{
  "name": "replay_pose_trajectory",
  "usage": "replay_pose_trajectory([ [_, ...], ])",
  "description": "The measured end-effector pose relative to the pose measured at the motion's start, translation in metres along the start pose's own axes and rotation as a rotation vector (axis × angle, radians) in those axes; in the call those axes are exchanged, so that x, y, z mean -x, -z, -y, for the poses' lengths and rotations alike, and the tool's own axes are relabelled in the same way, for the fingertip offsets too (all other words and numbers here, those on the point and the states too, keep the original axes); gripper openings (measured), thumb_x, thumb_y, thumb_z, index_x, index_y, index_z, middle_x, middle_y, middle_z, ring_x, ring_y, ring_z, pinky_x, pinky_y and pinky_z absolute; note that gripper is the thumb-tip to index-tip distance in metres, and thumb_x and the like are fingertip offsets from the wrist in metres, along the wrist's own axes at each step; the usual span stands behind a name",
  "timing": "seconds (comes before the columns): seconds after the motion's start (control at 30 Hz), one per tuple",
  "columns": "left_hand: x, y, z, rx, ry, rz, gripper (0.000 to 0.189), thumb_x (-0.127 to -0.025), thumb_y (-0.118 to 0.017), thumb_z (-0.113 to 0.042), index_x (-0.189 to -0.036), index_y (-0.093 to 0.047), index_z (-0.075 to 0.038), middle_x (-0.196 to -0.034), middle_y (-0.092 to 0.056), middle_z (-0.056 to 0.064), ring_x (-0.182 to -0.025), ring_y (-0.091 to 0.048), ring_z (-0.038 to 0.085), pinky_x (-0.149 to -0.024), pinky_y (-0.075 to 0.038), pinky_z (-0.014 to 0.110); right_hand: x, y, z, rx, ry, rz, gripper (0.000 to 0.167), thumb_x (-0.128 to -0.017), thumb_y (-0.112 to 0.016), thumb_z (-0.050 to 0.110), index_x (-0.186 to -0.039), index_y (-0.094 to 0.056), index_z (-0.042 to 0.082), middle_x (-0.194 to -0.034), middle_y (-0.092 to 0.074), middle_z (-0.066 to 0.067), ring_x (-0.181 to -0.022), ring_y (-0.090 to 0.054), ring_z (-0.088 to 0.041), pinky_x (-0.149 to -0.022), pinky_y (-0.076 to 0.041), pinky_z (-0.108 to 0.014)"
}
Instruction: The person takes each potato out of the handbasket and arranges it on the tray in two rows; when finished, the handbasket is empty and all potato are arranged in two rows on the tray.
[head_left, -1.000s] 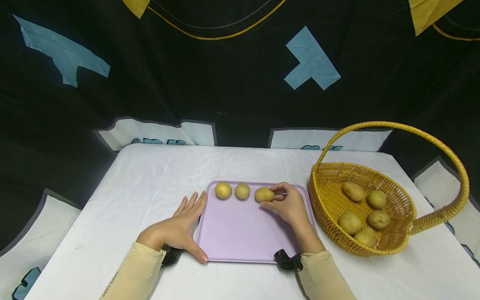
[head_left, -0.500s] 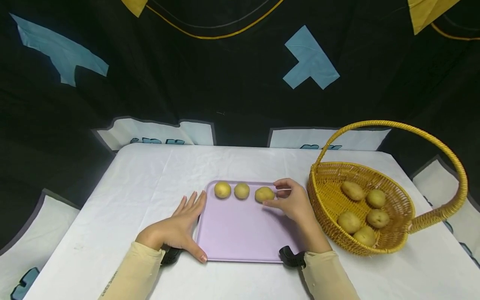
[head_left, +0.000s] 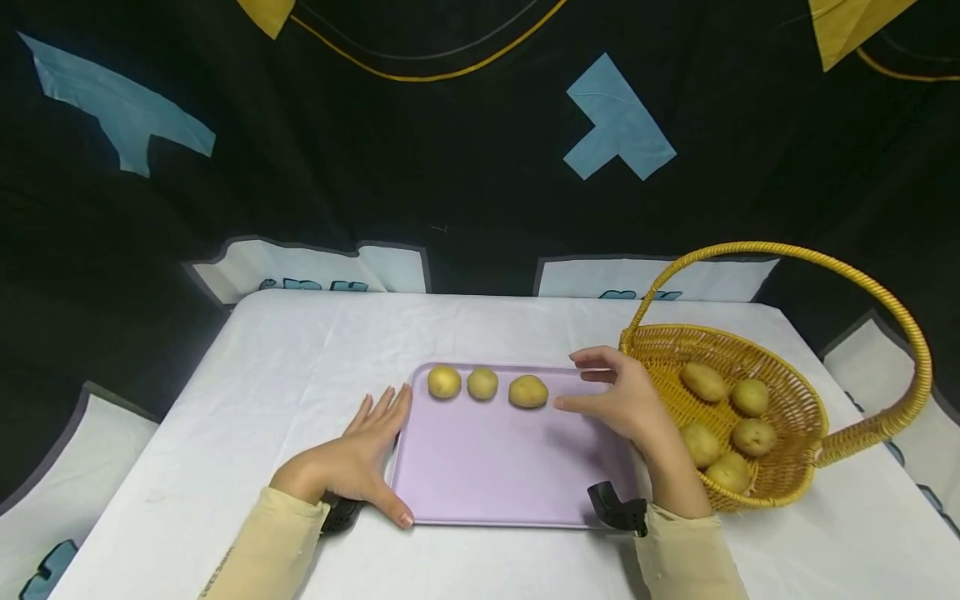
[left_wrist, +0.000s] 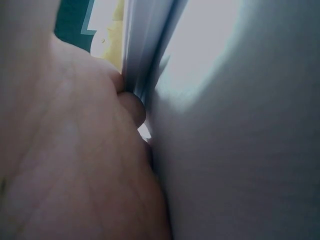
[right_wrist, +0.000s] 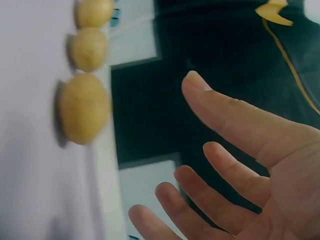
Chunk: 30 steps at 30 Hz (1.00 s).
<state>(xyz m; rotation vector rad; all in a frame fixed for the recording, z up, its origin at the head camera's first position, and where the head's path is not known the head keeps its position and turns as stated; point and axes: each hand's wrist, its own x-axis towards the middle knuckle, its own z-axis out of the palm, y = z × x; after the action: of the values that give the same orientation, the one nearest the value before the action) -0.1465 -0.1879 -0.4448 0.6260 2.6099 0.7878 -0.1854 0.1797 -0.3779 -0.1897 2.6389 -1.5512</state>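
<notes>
Three potatoes lie in a row along the far side of a lilac tray: a left one, a middle one and a larger right potato. My right hand hovers over the tray's right side, holding nothing, its thumb and fingers spread apart. In the right wrist view a gap shows between those fingers and the nearest potato. Spread flat, my left hand touches the tray's left edge; the left wrist view has its palm close against the tray's side.
To the right of the tray stands a yellow wicker basket with a tall arched handle. Several potatoes lie inside it. A white cloth covers the table, and a dark patterned curtain hangs behind.
My right hand has let go of the right potato and moved up and to the right, toward the basket. That potato stays in the row. The left hand has kept its place.
</notes>
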Motion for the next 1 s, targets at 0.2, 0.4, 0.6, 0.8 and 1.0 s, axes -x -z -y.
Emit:
replay_pose_trajectory([
  [0.2,-0.002,-0.003,0.000,0.003,-0.015,0.015,0.166,-0.044,-0.090,-0.070,-0.159,0.008,0.000,-0.165,0.010,0.021,-0.151,0.014,0.035,-0.118,0.014,0.054,0.016,0.025,0.006,0.055,-0.019,-0.011,0.067,-0.072,-0.093,0.025,-0.129,-0.063,0.006,-0.131,-0.063,-0.011,-0.121,-0.058,-0.033,-0.098,-0.050,-0.049],
  [0.4,-0.003,-0.002,-0.002,-0.009,-0.015,0.011,0.166,-0.043,-0.089,-0.071,-0.159,0.007,0.000,-0.165,0.009,0.020,-0.151,0.013,0.034,-0.119,0.012,0.054,0.026,0.053,0.006,0.122,0.009,0.036,0.064,-0.075,-0.091,0.026,-0.129,-0.064,0.006,-0.130,-0.063,-0.013,-0.121,-0.058,-0.035,-0.098,-0.050,-0.050],
  [0.6,-0.001,0.001,-0.002,-0.011,-0.006,0.007,0.166,-0.043,-0.089,-0.071,-0.159,0.007,0.000,-0.165,0.010,0.021,-0.151,0.014,0.035,-0.119,0.012,0.055,0.029,0.085,0.005,0.206,0.073,0.196,0.064,-0.076,-0.090,0.024,-0.130,-0.064,0.003,-0.130,-0.063,-0.016,-0.117,-0.059,-0.036,-0.092,-0.055,-0.046],
  [0.8,0.000,0.001,0.001,-0.012,-0.006,-0.001,0.167,-0.043,-0.089,-0.072,-0.159,0.007,0.000,-0.165,0.009,0.022,-0.151,0.014,0.036,-0.118,0.012,0.055,0.023,0.110,-0.001,0.243,0.014,0.400,0.067,-0.077,-0.089,0.024,-0.133,-0.060,0.002,-0.133,-0.058,-0.017,-0.120,-0.056,-0.039,-0.094,-0.054,-0.048],
  [1.0,-0.001,0.000,0.001,0.001,-0.021,-0.004,0.167,-0.043,-0.089,-0.071,-0.158,0.008,0.001,-0.165,0.009,0.022,-0.151,0.014,0.036,-0.118,0.013,0.054,0.015,0.129,-0.016,0.345,-0.028,0.490,0.064,-0.074,-0.090,0.015,-0.130,-0.062,0.004,-0.128,-0.059,-0.017,-0.116,-0.057,-0.040,-0.094,-0.052,-0.054],
])
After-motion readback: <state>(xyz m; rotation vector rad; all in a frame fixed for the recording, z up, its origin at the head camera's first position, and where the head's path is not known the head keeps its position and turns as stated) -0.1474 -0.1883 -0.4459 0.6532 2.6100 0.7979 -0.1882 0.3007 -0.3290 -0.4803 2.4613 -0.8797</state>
